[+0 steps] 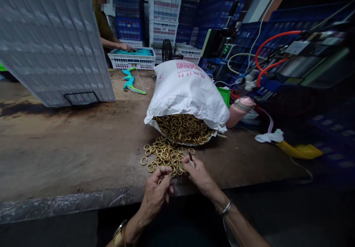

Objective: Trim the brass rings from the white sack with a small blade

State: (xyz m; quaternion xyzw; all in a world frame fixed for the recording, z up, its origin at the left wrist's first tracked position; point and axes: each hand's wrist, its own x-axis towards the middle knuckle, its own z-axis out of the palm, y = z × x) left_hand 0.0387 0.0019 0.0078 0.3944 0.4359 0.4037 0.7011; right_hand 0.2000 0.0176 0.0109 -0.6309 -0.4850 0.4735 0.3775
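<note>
Gold-coloured rings (pixel 166 152) spill from the mouth of a white woven sack (pixel 185 91) onto the worktable. My left hand (pixel 156 189) is at the table's front edge, its fingers closed around a gold ring (pixel 160 182) that shows only in part. Beside it, my right hand (pixel 198 175) grips a small knife (pixel 191 159), the dark blade pointing up and away from me. Both hands are just in front of the loose rings, a short gap between them. Inside the sack lies a dense heap of the same rings (pixel 183 127).
A ribbed translucent panel (pixel 55 43) stands at left. Behind the sack are a toy bow (pixel 131 82) and a white crate (pixel 133 60) of teal pieces, touched by another person's hand (pixel 124 47). To the right are a pink bottle (pixel 240 110) and a machine with orange hoses (pixel 259 51).
</note>
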